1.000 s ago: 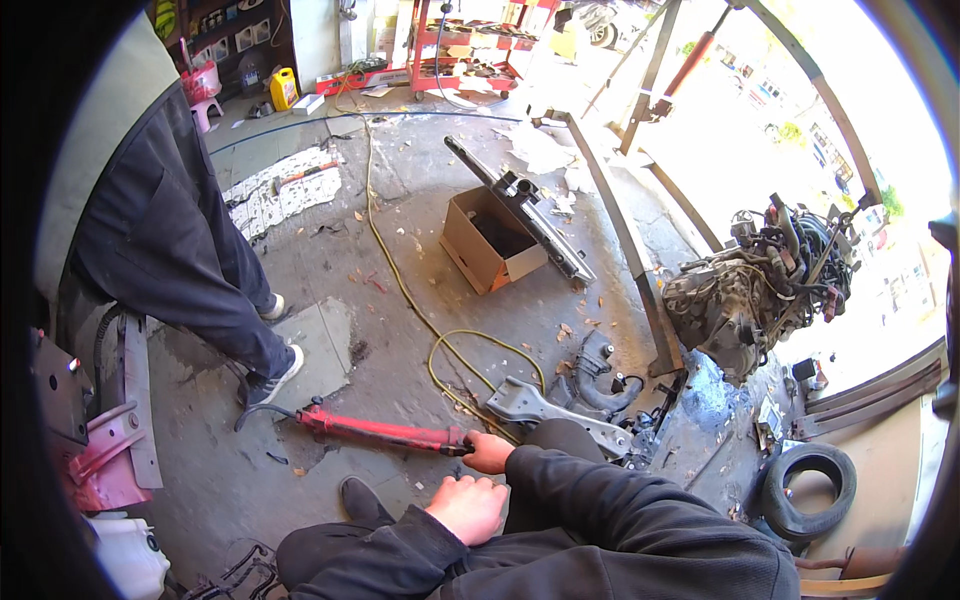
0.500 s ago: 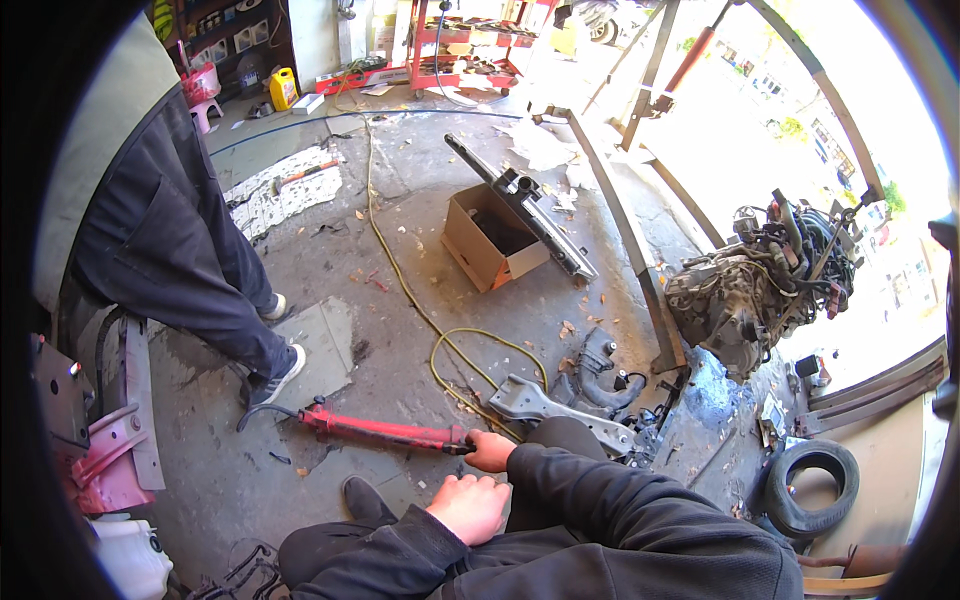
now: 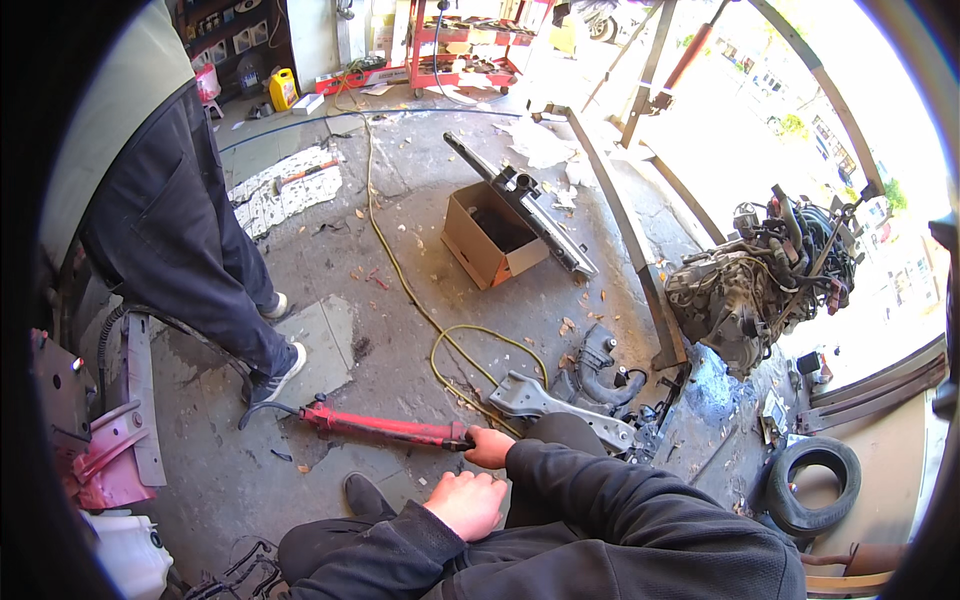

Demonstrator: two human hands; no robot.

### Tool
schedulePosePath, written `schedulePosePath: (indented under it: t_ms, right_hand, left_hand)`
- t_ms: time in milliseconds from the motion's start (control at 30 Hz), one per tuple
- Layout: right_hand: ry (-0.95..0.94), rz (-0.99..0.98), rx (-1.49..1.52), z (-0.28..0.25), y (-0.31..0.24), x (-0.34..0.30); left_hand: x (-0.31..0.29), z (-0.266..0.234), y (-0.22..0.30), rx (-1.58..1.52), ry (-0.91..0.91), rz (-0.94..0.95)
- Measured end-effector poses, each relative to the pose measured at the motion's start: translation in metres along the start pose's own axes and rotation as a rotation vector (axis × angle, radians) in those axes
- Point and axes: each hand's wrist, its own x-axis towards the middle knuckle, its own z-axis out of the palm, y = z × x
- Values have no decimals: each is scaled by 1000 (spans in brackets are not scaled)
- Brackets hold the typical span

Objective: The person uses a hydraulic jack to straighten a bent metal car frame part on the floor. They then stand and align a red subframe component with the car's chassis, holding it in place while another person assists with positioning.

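Note:
A long red hydraulic hand pump [image 3: 385,429] lies low over the floor in front of me, slanting slightly down toward the right. My right hand [image 3: 488,448] is closed around the black end of its handle. At the pump's far left end a dark hose [image 3: 262,408] curves off beside another person's shoe. My left hand [image 3: 467,505] rests in front of my legs, just below the right wrist, with its knuckles up. Its fingers are curled under, and their tips are hidden.
Another person [image 3: 175,230] stands at left, near a pink metal frame part [image 3: 110,450]. A yellow hose [image 3: 400,270] loops beside a metal control arm [image 3: 540,400]. Beyond are a cardboard box [image 3: 480,255], an engine [image 3: 760,270] and a tire [image 3: 815,485].
The other person at left has shifted slightly to the right. My hands and the red pump stay almost where they were.

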Motion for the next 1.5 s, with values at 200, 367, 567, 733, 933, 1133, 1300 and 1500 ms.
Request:
schedulePosePath:
  t_ms: [200,367,567,733,933,1133,1300,1500]
  right_hand:
    - [10,-28,-7,0,1,-2]
    - [10,-28,-11,1,3,-1]
    - [10,-13,-14,0,2,-3]
    - [10,-44,-6,2,9,-1]
    - [-11,-27,-6,-6,7,-6]
    - [-448,-162,455,-73,-92,-57]
    - [-700,-539,452,-123,-217,-49]
    - [-775,-227,151,-123,-171,-2]
  left_hand:
    - [-1,-1,1,-1,-9,-6]
    - [-2,-2,1,6,-4,-5]
    - [-1,1,1,16,-14,-3]
    - [2,2,3,29,-5,1]
    - [5,3,0,7,-3,12]
    - [-2,15,6,-138,-144,-72]
    - [5,24,20,-102,-52,-92]
    - [-2,30,17,-53,69,-119]
